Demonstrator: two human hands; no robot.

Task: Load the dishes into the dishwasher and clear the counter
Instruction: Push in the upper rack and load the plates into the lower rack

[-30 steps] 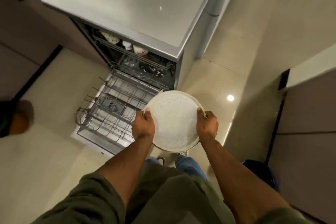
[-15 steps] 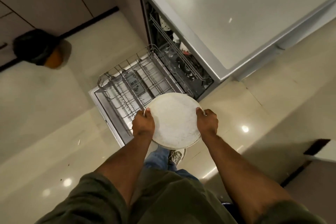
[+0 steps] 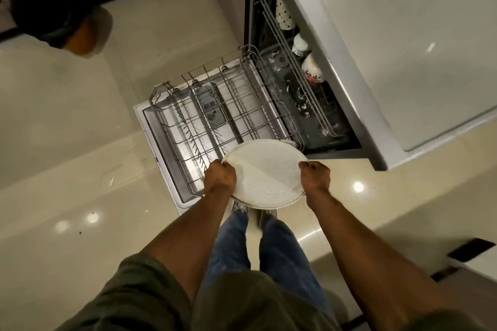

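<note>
I hold a large round white plate (image 3: 266,173) flat in front of me, above the near right corner of the dishwasher's pulled-out lower rack (image 3: 215,121). My left hand (image 3: 220,179) grips the plate's left rim and my right hand (image 3: 315,176) grips its right rim. The wire rack stands bare over the open dishwasher door (image 3: 158,148). Inside the machine, the upper rack (image 3: 290,51) carries cups and small bowls.
The grey countertop (image 3: 403,35) overhangs the dishwasher at the upper right. A dark bin with an orange base (image 3: 61,19) stands on the tiled floor at the upper left. My legs and shoes are directly below the plate, beside the door's corner.
The view has swung round, so the dishwasher now lies ahead and to the left. The plate, still in both hands, has come over the lower rack's near corner.
</note>
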